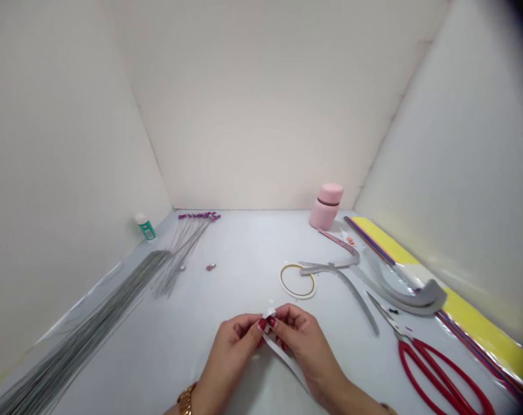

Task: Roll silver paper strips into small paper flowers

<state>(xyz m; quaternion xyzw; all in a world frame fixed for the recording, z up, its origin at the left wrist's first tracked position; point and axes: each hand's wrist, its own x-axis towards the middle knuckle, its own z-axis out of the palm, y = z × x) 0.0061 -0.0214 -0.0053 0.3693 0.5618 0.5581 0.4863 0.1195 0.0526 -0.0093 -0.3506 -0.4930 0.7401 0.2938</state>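
Observation:
Near the front centre of the table, my left hand and my right hand meet, thumbs and fingertips pinched together on a white paper strip. The strip's upper end is a small folded white piece between the fingertips; its long tail hangs down beneath my right hand toward the front edge. Fingers curled behind the strip are partly hidden. Just beyond my hands lies a roll of narrow tape, with the end of a grey strip across its ring.
Red-handled scissors lie at the right, beside yellow packaging and curled grey strips. A pink jar stands behind. At left are grey wires, purple-tipped stems, a glue stick and small beads.

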